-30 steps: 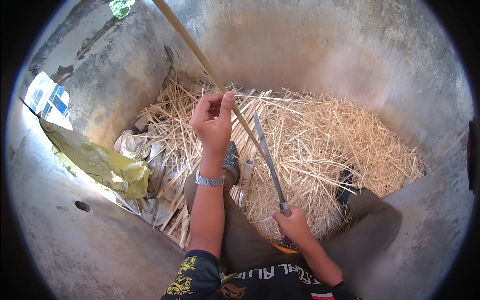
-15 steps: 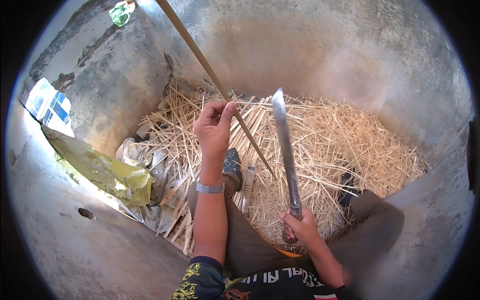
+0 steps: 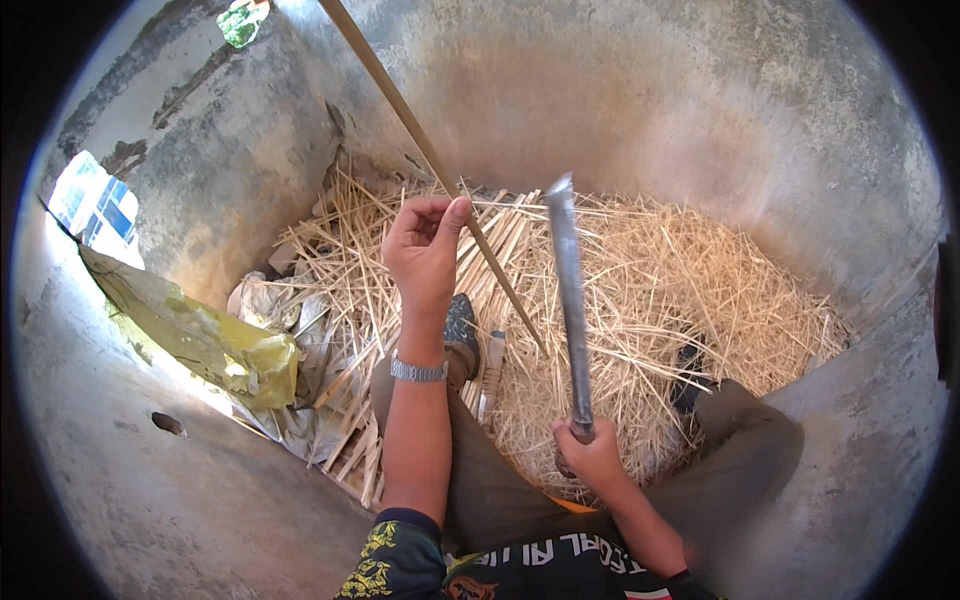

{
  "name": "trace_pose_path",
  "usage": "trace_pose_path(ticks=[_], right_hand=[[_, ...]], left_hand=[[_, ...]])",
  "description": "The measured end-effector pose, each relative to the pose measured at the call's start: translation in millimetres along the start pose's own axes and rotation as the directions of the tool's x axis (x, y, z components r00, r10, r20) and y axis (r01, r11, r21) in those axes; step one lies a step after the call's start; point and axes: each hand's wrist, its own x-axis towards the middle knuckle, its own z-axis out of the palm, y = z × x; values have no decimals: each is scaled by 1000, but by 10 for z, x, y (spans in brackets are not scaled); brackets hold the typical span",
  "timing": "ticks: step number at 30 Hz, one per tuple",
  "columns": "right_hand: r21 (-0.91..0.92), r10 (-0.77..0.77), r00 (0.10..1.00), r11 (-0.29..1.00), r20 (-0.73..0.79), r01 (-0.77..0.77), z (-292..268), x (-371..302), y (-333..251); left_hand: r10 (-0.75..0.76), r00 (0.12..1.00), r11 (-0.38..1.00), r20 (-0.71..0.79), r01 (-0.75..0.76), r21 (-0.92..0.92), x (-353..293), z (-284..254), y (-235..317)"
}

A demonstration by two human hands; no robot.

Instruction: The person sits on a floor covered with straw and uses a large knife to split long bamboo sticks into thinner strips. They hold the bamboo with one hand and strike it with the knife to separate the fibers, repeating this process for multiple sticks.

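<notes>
My left hand [image 3: 422, 238] pinches a long, thin strip of bamboo [image 3: 400, 105] between thumb and fingers. The strip slants from the upper left down to a lower end above the shavings near my shoe. In my right hand [image 3: 590, 452] is a machete [image 3: 568, 290], its handle gripped low in front of me and its long grey blade pointing up. The blade stands to the right of the strip, apart from it. A second knife-like tool [image 3: 491, 375] with a pale, wrapped-looking part lies beside my left leg.
Pale shavings [image 3: 740, 290] heap up on the right, and cut bamboo strips [image 3: 350, 250] lie in a loose pile at the left. A yellow plastic sheet [image 3: 235, 350] hangs by an opening. Grey concrete walls [image 3: 620, 90] curve around me. My shoes [image 3: 462, 325] rest among the strips.
My left hand and the bamboo strip have shifted slightly left and up. The machete has come a little more upright, with my right hand slightly left.
</notes>
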Motion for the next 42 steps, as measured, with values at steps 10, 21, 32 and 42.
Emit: trace_pose_path(ticks=[10,21,32,42], right_hand=[[33,-19,999,999,-43,21,-85,-38,-214],[-287,-97,991,956,-97,65,26,32,-6],[-242,19,995,969,-95,-42,7,69,70],[-131,155,988,980,16,-152,59,11,-46]], left_hand=[[-73,996,993,48,77,-87,22,-64,29],[-44,999,999,2,44,-17,73,-157,21],[69,995,992,-66,-62,109,56,-99,-43],[49,993,996,-108,-40,84,46,-73,-49]])
